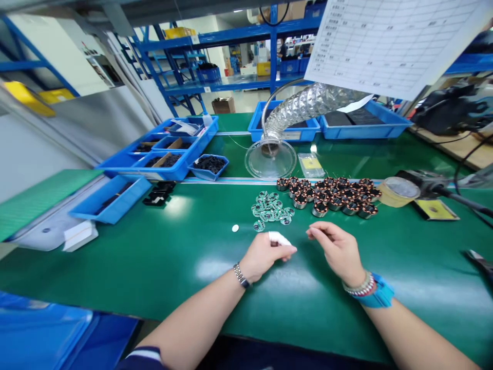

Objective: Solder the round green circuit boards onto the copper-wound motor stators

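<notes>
I see the boards [269, 206] in a loose heap near the middle of the tabletop [154, 272], some overlapping, with the coils [337, 195] packed upright beside them toward the right edge. My two hands are apart from each other, nearer the near edge than both groups. The left hand [269, 252], with a white wrap on one finger, is nearest the boards; its fingers curl toward the thumb, and I can't tell whether they pinch anything. The right hand [339, 249] is bent the same way just short of the coils, and I can't tell what, if anything, it grips.

A white disc [235, 228] lies alone, left of the boards. Beyond the heap, toward the far edge, I have a clear hood [270, 160] on a silver hose [308, 108], with a yellow-marked packet [311, 164] just right of it. Black parts [159, 193] sit toward the left edge, near a blue bin [111, 199]. Two blue trays [364, 132] stand along the far edge, and a printed sheet [385, 46] hangs above, at the right.
</notes>
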The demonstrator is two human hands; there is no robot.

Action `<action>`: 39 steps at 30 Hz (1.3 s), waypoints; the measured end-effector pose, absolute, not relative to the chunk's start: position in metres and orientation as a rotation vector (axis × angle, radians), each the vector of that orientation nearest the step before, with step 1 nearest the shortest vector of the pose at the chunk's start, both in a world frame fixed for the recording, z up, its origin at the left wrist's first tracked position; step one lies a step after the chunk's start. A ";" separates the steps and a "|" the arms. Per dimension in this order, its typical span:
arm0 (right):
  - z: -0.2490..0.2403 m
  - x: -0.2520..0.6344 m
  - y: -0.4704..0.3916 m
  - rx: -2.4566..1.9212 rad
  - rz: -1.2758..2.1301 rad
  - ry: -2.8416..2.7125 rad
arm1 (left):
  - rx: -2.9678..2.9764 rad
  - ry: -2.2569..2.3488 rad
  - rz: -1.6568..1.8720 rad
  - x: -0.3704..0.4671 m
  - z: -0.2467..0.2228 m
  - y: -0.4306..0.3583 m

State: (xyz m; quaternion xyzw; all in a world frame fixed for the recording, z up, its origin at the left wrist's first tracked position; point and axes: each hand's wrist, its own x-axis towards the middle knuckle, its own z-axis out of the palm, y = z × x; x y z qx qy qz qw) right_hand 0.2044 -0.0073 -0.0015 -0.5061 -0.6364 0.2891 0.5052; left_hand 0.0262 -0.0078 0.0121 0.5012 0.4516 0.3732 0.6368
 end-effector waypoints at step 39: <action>-0.011 0.185 -0.018 -0.943 0.402 -1.839 | 0.788 0.771 1.054 0.035 0.005 -0.006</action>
